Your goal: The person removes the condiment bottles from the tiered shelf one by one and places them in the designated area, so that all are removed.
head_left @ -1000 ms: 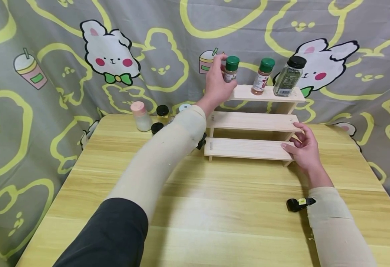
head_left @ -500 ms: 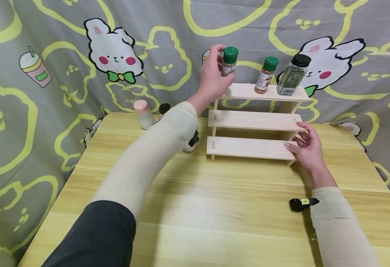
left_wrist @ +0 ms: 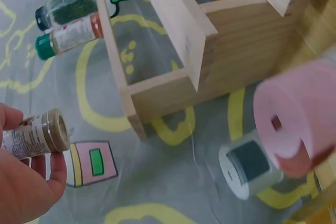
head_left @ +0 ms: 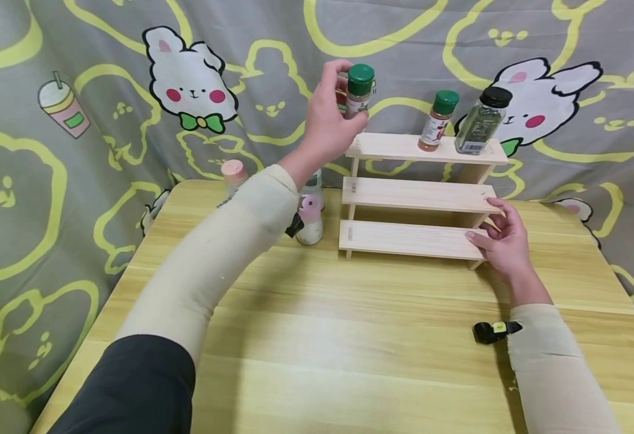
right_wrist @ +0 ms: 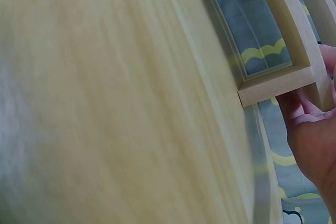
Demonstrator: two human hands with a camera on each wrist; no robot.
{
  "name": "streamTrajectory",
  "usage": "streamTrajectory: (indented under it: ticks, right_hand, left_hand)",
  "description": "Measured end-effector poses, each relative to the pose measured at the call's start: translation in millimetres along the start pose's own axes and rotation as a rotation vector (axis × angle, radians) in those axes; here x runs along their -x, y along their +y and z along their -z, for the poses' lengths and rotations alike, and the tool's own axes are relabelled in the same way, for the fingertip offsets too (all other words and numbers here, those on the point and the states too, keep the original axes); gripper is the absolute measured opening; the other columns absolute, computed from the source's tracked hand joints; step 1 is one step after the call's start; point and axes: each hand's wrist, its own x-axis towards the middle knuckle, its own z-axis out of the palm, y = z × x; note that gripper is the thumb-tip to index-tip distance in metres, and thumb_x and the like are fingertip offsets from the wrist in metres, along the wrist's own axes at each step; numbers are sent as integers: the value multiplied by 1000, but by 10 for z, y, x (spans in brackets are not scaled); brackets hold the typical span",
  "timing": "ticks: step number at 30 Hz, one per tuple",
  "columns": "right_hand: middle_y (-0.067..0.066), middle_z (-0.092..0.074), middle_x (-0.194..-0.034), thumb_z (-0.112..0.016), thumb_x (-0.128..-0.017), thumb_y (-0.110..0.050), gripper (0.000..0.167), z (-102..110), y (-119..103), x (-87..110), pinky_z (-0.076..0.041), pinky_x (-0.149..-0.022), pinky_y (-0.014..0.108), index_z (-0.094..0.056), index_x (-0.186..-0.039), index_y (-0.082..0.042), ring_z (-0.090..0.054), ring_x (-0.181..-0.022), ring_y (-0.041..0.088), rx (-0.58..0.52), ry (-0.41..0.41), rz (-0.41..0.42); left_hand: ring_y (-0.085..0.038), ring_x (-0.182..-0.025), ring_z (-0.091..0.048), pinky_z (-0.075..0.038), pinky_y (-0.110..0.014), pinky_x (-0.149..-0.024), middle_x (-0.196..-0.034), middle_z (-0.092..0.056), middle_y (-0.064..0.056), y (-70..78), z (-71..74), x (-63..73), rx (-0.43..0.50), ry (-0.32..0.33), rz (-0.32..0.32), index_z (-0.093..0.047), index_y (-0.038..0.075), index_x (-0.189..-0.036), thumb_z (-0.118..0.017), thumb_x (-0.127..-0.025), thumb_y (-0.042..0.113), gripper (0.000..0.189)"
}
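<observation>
In the head view my left hand (head_left: 328,120) holds a green-capped spice jar (head_left: 359,93) upright in the air, just left of and above the top tier of a three-step wooden rack (head_left: 420,194). Fingers and thumb wrap the jar's body, and its clear base (left_wrist: 56,130) shows in the left wrist view. My right hand (head_left: 504,247) grips the rack's right end, thumb on the lowest step and fingers by the middle one. A second green-capped spice jar (head_left: 435,123) and a black-capped bottle of green flakes (head_left: 482,123) stand on the top tier.
Left of the rack, a pink-topped jar (head_left: 310,220) and a white-capped jar (head_left: 317,181) stand on the wooden table (head_left: 317,337). Another pink-capped jar (head_left: 234,172) is partly behind my left forearm. A patterned curtain (head_left: 273,78) hangs close behind.
My left hand has lifted the spice jar off the top tier, moving it up and left. The right hand keeps its grip on the rack. The view has shifted slightly.
</observation>
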Motion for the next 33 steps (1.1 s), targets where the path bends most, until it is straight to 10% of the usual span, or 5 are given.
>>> streamTrajectory:
  ticks: [33]
  right_hand:
    - [6,-59,-125,-56,-76,37,83,-3,-5,-2,-57,-71,26,-50,-141,-14,-61,-111,22,19,7,3]
  left_hand:
    - [-20,-98,-60,-53,-34,-85,-118,-54,-5,-268,1005,538,32,194,60,-40,20,-133,-79,-81,2,67]
